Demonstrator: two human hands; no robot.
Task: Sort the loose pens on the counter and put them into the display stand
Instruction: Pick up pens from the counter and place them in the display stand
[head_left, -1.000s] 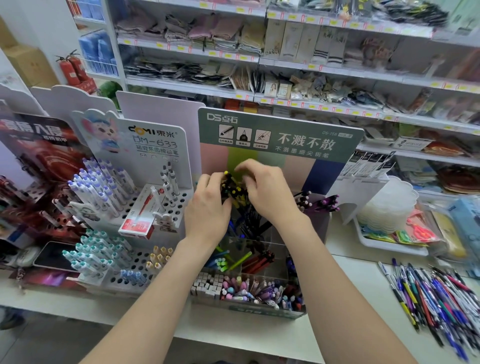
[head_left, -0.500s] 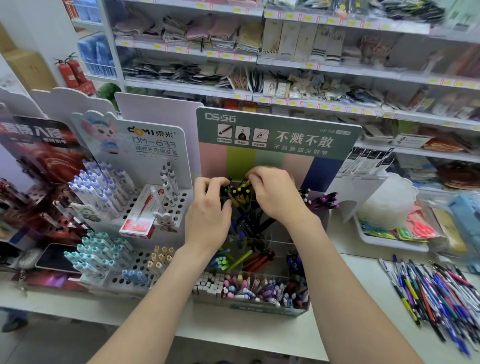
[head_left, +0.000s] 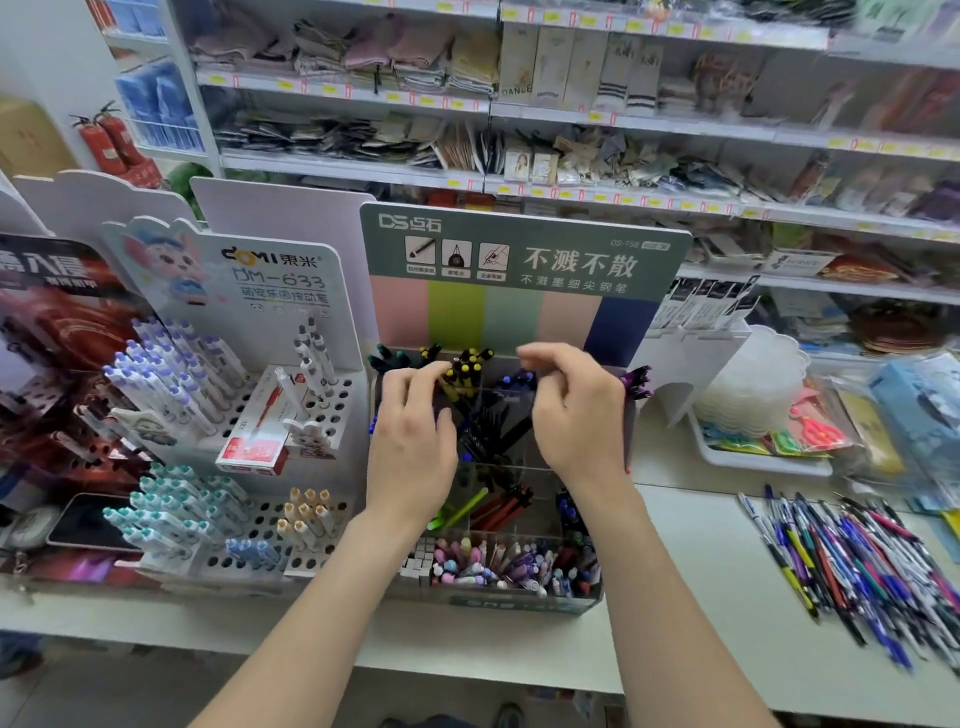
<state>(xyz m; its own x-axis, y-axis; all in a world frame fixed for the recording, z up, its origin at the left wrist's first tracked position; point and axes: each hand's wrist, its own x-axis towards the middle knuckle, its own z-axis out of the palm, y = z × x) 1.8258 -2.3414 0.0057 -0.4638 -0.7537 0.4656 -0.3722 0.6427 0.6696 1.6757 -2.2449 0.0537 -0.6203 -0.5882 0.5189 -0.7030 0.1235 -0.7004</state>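
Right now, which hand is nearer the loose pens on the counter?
Right. The right hand sits left of the loose pens, over the display stand; left hand is farther left.

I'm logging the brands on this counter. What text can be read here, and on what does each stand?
"DS点石", "不溅不散", "不溅墨细尖钢笔", "DS-758": green header card of the display stand.
"DOMI 東米", "DM-633": white card behind the pen rack on the left.
"DANCE": pale pack on the shelf.
Too blurred to read: yellow price tags, red box.
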